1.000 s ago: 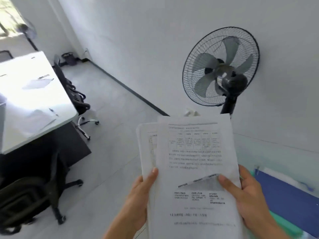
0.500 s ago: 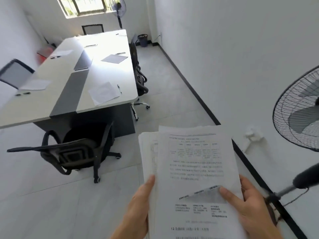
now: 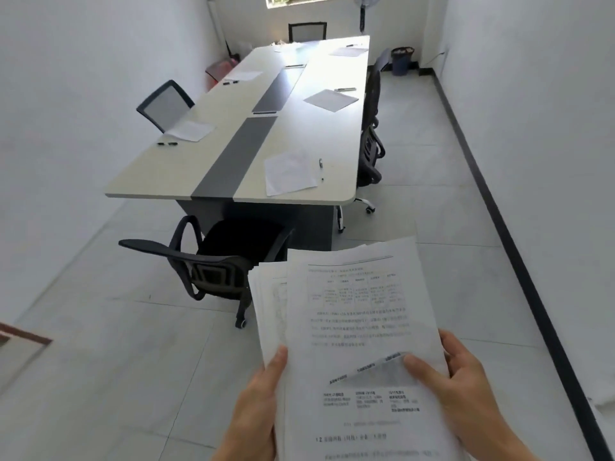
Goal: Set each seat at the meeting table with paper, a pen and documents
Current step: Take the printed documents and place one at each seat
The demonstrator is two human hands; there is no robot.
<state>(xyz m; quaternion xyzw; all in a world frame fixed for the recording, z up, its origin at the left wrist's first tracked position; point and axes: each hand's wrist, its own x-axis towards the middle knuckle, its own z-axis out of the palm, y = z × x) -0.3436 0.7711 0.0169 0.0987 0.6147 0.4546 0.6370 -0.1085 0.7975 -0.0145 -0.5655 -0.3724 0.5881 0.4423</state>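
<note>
A stack of printed documents (image 3: 352, 314) fills the lower middle of the head view, held in front of me. My left hand (image 3: 256, 407) grips its left edge with the thumb on top. My right hand (image 3: 462, 390) holds the right edge, its thumb bending up a corner of the top sheet. Ahead stands the long meeting table (image 3: 159, 181) with a grey centre strip. On it lie sheets of paper, each with a pen beside it: the nearest right sheet (image 3: 289, 173) with a pen (image 3: 321, 168), and a left sheet (image 3: 191, 130) with a pen (image 3: 167, 144).
A black office chair (image 3: 213, 264) stands at the table's near end, between me and the table. More chairs line the right side (image 3: 371, 144) and left side (image 3: 164, 103). A dark bin (image 3: 401, 59) sits by the far wall. A black skirting strip runs along the right wall.
The view has swung left, away from the standing fan and onto the meeting table, which now lies straight ahead. Both hands hold the document stack as before.
</note>
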